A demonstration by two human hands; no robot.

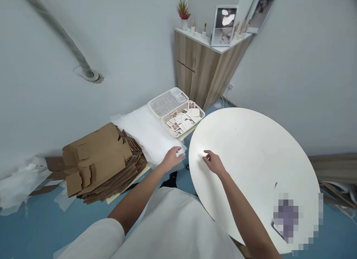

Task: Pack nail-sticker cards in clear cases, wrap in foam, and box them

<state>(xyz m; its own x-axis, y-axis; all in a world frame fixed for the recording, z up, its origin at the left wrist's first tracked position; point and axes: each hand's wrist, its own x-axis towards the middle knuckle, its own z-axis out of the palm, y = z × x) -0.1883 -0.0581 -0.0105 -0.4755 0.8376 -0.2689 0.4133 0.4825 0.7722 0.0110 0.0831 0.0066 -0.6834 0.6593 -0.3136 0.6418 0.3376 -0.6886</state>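
Note:
My left hand (172, 157) is over the near right edge of a stack of white translucent sheets (147, 129), fingers apart and curved, with nothing in it. Above the left part of a round white table (251, 151) hovers my right hand (213, 162), its fingers loosely curled and apart, also holding nothing. Beyond the sheets sit two white baskets: one (150, 103) has clear plastic pieces, the other (203, 117) holds many small white and red packets (185, 121).
Flattened brown cardboard boxes (103, 155) are stacked at the left, beside crumpled white plastic (22, 184). A wooden cabinet (195, 65) with picture frames (224, 25) and a small plant (183, 10) stands in the far corner. A blurred-out object (287, 216) lies on the table's near right.

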